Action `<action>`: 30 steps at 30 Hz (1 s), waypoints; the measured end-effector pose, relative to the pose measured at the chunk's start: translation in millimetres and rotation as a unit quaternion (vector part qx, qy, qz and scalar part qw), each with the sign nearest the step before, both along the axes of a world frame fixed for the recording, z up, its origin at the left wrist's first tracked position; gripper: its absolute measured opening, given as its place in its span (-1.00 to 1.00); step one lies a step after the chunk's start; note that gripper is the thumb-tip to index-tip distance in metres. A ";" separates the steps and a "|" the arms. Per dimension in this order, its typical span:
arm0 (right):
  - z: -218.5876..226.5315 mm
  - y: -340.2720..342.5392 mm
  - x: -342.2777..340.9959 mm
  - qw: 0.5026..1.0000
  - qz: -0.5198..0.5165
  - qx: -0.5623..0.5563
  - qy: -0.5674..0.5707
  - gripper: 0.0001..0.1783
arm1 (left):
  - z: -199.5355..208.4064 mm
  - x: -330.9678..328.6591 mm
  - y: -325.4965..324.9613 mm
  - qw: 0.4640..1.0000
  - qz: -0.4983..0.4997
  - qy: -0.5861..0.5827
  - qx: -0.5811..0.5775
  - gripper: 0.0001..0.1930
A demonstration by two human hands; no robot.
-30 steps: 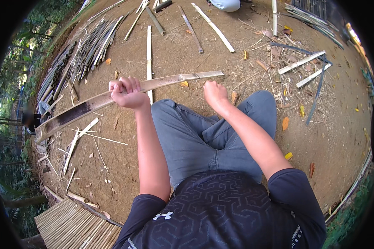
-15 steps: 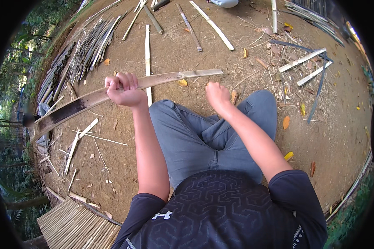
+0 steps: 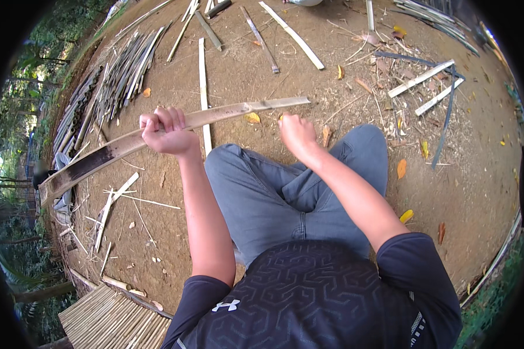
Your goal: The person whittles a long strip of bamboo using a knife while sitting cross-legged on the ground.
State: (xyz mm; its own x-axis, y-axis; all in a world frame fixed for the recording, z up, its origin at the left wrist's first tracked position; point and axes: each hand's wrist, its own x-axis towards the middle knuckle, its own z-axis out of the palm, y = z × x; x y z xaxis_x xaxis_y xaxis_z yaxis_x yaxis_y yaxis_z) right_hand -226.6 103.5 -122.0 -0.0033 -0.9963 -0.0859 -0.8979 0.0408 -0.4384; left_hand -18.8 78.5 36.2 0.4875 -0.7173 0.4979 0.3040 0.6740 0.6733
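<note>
A long half-split bamboo piece (image 3: 221,112), pale with a dark scorched-looking stretch on its inner face, slants across in front of me. My left hand (image 3: 167,132) is wrapped round it near its middle, holding it above the ground. Its far-left end reaches toward the edge of the picture; its thinner right end hangs in front of my right hand. That right hand (image 3: 300,136) is closed in a fist above my knees, just below the bamboo's right end and apart from it. What the fist holds, if anything, is hidden.
Loose bamboo strips (image 3: 294,36) lie ahead on the dirt. A pile of split bamboo (image 3: 128,67) is at the far left. Cut pieces (image 3: 422,78) and a dark bent strip (image 3: 446,125) lie on the right. A slatted bamboo mat (image 3: 113,320) sits at the lower left.
My left hand and the bamboo have shifted slightly left. The right fist has also moved a little left, still closed. The whole view has shifted slightly.
</note>
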 end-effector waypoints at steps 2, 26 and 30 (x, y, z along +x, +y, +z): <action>-17.1 -10.1 -20.2 1.000 -0.016 0.024 0.012 -0.83 | -2.2 -4.6 -1.3 1.000 -0.004 0.007 0.005 -0.81; -73.8 -53.9 -42.6 0.997 -0.013 0.013 0.073 -0.79 | -4.5 7.0 -9.9 0.999 0.032 0.027 0.034 -0.80; -86.3 -61.8 -43.4 0.993 -0.033 0.039 0.102 -0.77 | -4.9 11.3 -16.2 0.998 0.046 0.028 0.039 -0.80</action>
State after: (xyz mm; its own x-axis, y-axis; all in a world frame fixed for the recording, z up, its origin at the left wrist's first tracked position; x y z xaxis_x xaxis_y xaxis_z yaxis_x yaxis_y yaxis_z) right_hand -270.0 41.7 -208.3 -0.0935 -0.9838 -0.1529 -0.9620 0.1288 -0.2407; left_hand -7.4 62.2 31.3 0.5783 -0.7040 0.4123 0.2813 0.6464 0.7092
